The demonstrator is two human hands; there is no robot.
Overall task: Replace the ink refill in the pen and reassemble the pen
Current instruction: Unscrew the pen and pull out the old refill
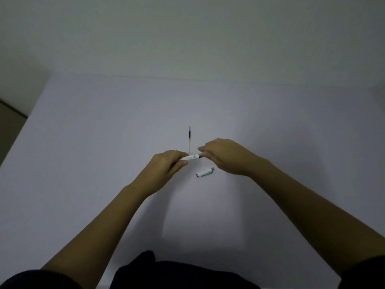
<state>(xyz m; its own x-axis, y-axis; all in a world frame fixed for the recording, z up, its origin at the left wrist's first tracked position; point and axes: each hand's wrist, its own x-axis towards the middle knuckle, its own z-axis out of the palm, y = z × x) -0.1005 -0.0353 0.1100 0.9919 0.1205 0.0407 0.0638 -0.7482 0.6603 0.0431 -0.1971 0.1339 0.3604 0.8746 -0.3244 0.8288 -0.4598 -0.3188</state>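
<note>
A white pen barrel (192, 157) with a silver ring at its right end is held level above the table. My left hand (166, 164) is closed around its left part. My right hand (225, 155) pinches the right end at the silver ring; what lies under those fingers is hidden. A white pen cap (205, 172) with a silver clip and tip lies on the table just below my right hand. An ink refill (189, 139), dark at the far end and pale yellow nearer, lies lengthwise on the table behind the barrel.
The work surface is a pale lilac table (104, 153) set against a plain wall. Its left edge runs diagonally, with floor beyond it. Dark clothing shows at the bottom of the view.
</note>
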